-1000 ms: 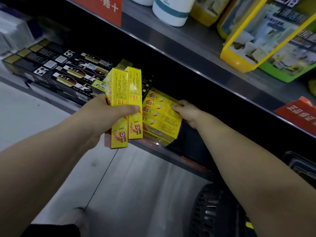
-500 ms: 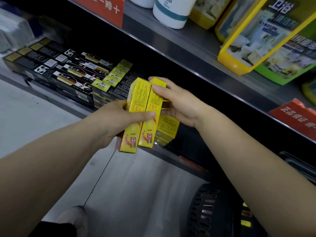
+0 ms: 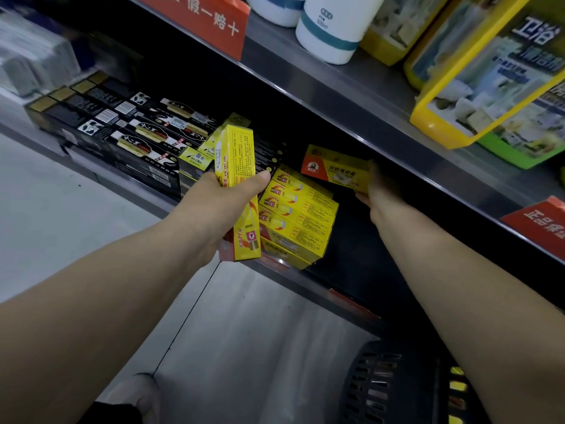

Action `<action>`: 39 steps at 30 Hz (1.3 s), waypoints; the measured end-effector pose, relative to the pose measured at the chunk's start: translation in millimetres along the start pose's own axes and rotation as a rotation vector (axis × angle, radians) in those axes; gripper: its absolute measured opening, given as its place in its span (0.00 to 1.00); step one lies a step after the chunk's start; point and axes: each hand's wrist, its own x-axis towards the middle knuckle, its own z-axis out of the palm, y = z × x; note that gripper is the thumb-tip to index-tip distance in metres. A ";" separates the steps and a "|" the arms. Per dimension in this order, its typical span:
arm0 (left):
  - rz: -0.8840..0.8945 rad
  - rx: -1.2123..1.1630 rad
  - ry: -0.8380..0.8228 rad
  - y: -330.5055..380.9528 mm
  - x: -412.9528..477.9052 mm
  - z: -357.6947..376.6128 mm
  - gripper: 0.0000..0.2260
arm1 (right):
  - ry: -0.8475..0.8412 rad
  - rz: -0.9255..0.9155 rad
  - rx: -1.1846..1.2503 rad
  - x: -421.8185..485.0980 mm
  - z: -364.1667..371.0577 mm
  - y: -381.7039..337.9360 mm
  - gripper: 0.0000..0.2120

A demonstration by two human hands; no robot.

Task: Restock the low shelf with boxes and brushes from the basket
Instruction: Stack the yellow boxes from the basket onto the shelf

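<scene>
Gripping an upright yellow box (image 3: 237,191) around its middle, the left hand (image 3: 214,209) wraps thumb and fingers round it just in front of the low shelf (image 3: 308,286). The right hand (image 3: 380,192) reaches into the shelf, its fingers holding one end of an orange-and-yellow box (image 3: 333,169) above the stacked yellow boxes (image 3: 299,221). A dark basket (image 3: 382,387) sits below.

Low shelf (image 3: 305,287) — yellow boxes (image 3: 299,221), black boxes (image 3: 137,139)

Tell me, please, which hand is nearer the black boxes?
Left. The left hand is just right of the black boxes; the right hand is farther right, past the yellow stack.
</scene>
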 end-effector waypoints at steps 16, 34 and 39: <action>-0.057 -0.004 -0.011 -1.7 4.2 5.4 0.11 | -0.317 -0.212 -0.712 7.3 30.0 31.5 0.18; 0.121 0.371 -0.155 1.9 -6.7 9.9 0.27 | -0.582 -0.059 -0.081 -70.1 -23.6 -23.9 0.02; 0.129 0.389 -0.162 -2.8 -6.8 12.6 0.25 | -0.143 0.048 -0.011 -25.3 -39.6 -7.2 0.09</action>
